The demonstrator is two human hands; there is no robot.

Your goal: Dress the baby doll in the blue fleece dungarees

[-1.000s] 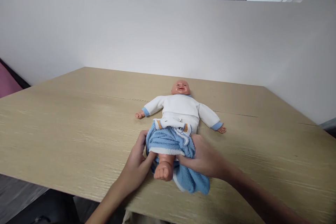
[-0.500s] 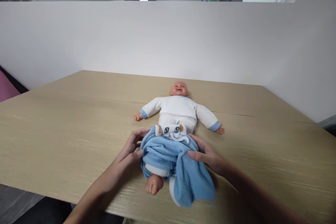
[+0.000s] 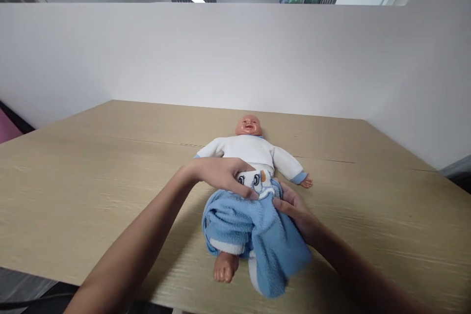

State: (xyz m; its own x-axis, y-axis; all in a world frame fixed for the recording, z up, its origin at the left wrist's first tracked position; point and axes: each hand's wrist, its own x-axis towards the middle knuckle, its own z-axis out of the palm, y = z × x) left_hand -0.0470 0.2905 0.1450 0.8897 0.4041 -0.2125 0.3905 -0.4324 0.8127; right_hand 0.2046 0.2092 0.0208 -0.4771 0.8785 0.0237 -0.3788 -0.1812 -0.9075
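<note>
A baby doll (image 3: pixel 247 149) in a white top with blue cuffs lies on its back, head away from me. Blue fleece trousers (image 3: pixel 235 221) are bunched over its legs, and an embroidered white face patch (image 3: pixel 255 179) shows at the waist. My left hand (image 3: pixel 224 174) reaches across the doll's middle and grips the waist by the patch, thumb in front, fingertips hidden. At the right side of the waist, my right hand (image 3: pixel 296 211) holds the cloth between thumb and fingers. One bare doll foot (image 3: pixel 225 267) sticks out of the left trouser leg; the right leg's cuff shows no foot.
The doll lies on a light wooden table (image 3: pixel 91 171) with a thin seam across it. A white partition (image 3: pixel 235 54) rises behind the table and along its right side. Something pink (image 3: pixel 7 125) stands beyond the left edge.
My left hand has moved from the left side of the trousers up and across to the front of the waist. The trousers and foot have shifted slightly right and towards me.
</note>
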